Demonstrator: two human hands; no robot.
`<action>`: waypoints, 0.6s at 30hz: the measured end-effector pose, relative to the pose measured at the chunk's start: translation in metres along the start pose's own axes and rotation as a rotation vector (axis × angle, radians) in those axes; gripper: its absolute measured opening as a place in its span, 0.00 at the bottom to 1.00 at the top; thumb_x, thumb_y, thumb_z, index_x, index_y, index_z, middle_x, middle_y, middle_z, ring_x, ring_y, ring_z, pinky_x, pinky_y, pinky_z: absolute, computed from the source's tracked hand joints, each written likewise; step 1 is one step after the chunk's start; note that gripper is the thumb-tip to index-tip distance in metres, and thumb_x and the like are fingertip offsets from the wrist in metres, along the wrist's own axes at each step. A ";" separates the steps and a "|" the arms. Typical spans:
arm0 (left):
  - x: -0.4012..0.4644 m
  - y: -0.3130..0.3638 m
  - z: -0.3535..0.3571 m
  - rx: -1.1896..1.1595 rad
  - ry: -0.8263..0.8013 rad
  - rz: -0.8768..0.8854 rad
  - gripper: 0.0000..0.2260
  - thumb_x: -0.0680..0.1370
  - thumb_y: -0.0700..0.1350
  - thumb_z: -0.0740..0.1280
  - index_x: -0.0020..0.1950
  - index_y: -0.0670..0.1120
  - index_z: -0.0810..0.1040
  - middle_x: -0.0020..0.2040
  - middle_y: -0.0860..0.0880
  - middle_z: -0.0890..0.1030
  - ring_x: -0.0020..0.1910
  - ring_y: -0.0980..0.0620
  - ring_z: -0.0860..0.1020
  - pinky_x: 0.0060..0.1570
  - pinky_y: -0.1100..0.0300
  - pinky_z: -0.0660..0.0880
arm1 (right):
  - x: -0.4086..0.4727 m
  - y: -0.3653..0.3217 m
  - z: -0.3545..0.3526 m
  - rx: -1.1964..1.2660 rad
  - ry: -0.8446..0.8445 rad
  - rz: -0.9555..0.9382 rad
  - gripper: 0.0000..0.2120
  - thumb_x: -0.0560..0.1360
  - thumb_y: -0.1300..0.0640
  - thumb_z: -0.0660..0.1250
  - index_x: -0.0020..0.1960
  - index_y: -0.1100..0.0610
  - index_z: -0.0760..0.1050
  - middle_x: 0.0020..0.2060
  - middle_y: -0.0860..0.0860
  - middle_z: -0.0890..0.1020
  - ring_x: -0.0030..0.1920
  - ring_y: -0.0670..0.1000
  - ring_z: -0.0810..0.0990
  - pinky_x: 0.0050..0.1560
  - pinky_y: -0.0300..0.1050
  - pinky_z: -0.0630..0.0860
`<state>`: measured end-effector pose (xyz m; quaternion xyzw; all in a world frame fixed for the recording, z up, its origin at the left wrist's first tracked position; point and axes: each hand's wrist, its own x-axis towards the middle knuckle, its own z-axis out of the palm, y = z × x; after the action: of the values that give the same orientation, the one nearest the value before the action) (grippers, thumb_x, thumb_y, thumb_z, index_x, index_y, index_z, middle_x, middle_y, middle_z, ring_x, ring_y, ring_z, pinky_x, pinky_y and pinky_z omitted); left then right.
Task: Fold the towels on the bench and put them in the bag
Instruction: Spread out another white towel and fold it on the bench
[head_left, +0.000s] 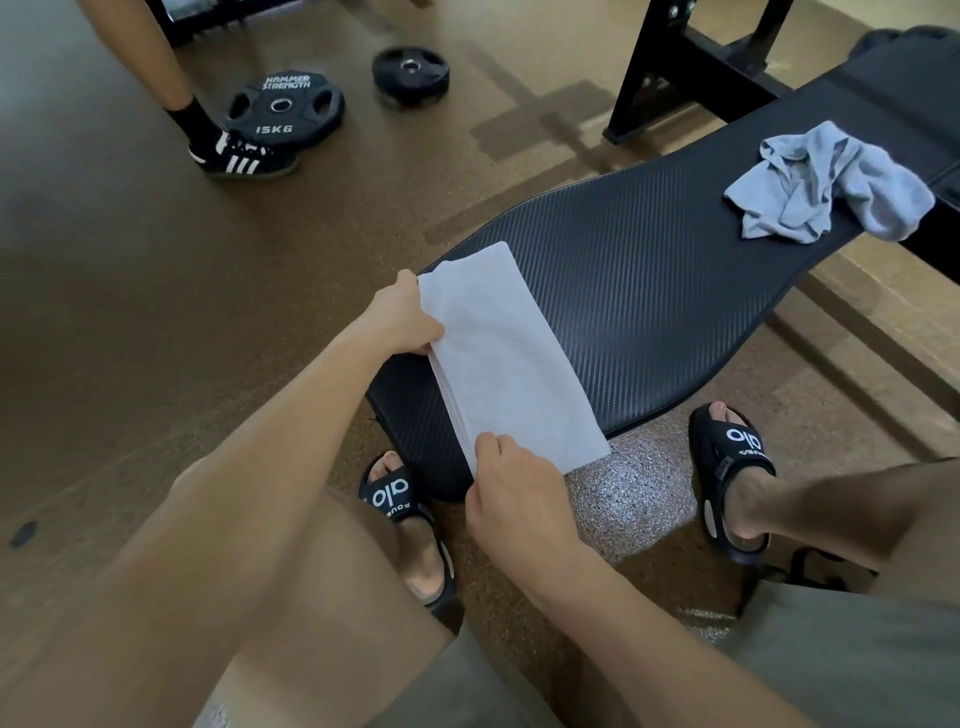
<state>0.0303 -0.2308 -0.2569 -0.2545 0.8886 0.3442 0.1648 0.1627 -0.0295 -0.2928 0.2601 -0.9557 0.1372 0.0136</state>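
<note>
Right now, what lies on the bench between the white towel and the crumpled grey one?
Nothing: the head view shows only bare black bench between the white towel and grey towel.

1. The white towel is folded into a long strip. It lies flat on the near end of the black bench.
2. The blue-grey towel sits crumpled farther along the bench.
</note>
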 end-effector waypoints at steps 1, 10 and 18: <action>0.000 -0.001 -0.002 -0.027 -0.003 -0.005 0.26 0.76 0.38 0.70 0.71 0.42 0.64 0.60 0.41 0.76 0.47 0.44 0.84 0.50 0.48 0.83 | 0.000 0.000 -0.001 0.008 0.010 -0.003 0.22 0.60 0.59 0.78 0.39 0.52 0.64 0.30 0.50 0.73 0.25 0.52 0.67 0.29 0.43 0.58; -0.005 -0.009 -0.014 -0.105 0.011 -0.006 0.24 0.76 0.39 0.73 0.66 0.43 0.65 0.57 0.43 0.78 0.44 0.47 0.85 0.49 0.50 0.84 | -0.001 -0.008 -0.005 -0.002 0.018 -0.018 0.21 0.58 0.59 0.77 0.39 0.52 0.65 0.29 0.49 0.71 0.27 0.51 0.59 0.31 0.44 0.57; -0.003 -0.018 -0.005 -0.003 0.042 0.061 0.25 0.77 0.42 0.70 0.71 0.46 0.62 0.56 0.44 0.79 0.48 0.44 0.83 0.53 0.45 0.81 | -0.003 -0.004 0.002 0.021 -0.042 -0.001 0.19 0.60 0.61 0.75 0.42 0.53 0.67 0.31 0.49 0.72 0.29 0.51 0.60 0.32 0.45 0.58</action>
<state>0.0426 -0.2448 -0.2617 -0.2349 0.8986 0.3451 0.1350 0.1675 -0.0321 -0.2940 0.2634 -0.9542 0.1418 -0.0094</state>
